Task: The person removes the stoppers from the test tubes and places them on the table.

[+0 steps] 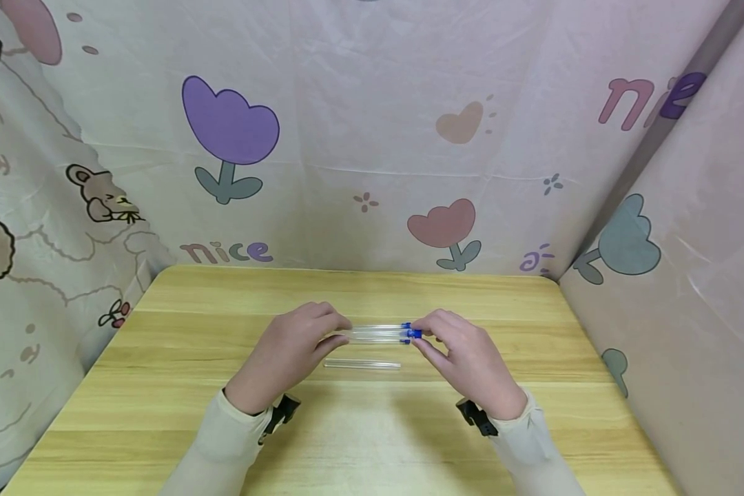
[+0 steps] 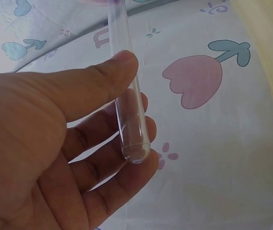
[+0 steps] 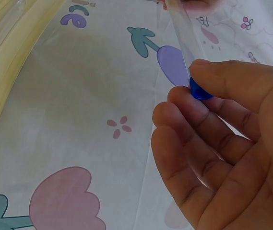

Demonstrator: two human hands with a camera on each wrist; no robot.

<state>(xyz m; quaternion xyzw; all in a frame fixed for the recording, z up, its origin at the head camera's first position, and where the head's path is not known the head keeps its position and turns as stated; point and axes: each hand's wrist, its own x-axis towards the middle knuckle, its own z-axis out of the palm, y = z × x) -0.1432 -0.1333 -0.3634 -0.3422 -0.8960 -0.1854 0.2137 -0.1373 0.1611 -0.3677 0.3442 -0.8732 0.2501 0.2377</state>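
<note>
A clear test tube (image 2: pixel 131 117) with a rounded bottom is held sideways between the two hands. My left hand (image 1: pixel 297 348) pinches it near the rounded end, thumb on one side and fingers on the other. At the tube's other end, my right hand (image 1: pixel 468 351) grips the blue cap (image 3: pixel 200 90) between thumb and fingers. The cap sits at the tube's mouth; how deep it goes is hidden by the fingertips. Other clear tubes with blue caps (image 1: pixel 404 342) lie on the table around and below the held one.
Nearer the person, clear tubes (image 1: pixel 362 364) without visible caps lie on the wooden table (image 1: pixel 372 434). A patterned cloth (image 1: pixel 347 103) hangs behind the table and along both sides. Each wrist wears a small black camera (image 1: pixel 283 410).
</note>
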